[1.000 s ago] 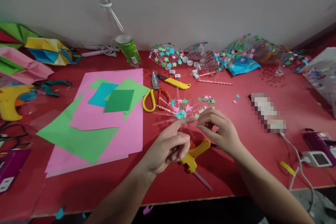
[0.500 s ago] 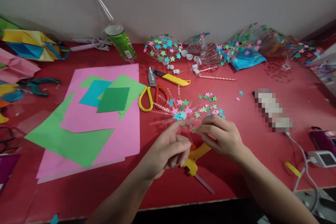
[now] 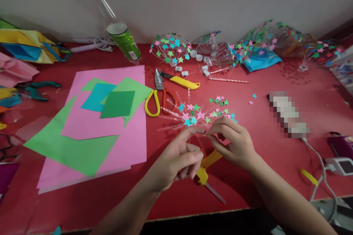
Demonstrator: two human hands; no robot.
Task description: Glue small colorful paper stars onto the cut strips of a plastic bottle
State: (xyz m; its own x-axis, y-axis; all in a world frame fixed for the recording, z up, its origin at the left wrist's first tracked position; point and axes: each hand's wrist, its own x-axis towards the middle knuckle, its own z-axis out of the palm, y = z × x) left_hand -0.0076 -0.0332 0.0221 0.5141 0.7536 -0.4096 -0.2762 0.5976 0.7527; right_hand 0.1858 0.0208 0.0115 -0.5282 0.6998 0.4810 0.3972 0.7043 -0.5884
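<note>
Containers stood or lay along the back of the red table (image 3: 237, 191) in the head view: one green can (image 3: 125, 44), tilted, its inside too dim to read; one clear bottle (image 3: 103, 2), rising behind or out of it, I could not tell which; and one blue packet (image 3: 260, 59), contents hidden. Three white caps (image 3: 199, 57), two striped sticks (image 3: 230, 80) and one yellow cutter (image 3: 184, 82) lay farther forward. One clear spray (image 3: 190, 117), bearing about eight paper stars, sat just beyond the two hands. One yellow glue gun (image 3: 203, 174) lay below, partly covered. The right hand (image 3: 233, 141) pinched a small piece (image 3: 206, 134), blurred and nearly edge-on, near the left fingertip; the left hand (image 3: 179, 158) was half curled, index finger extended, and whether it gripped anything I could not tell. Half a second earlier, a green star had shown plainly at the right fingertips, and the two hands' fingertips had been slightly farther apart.
</note>
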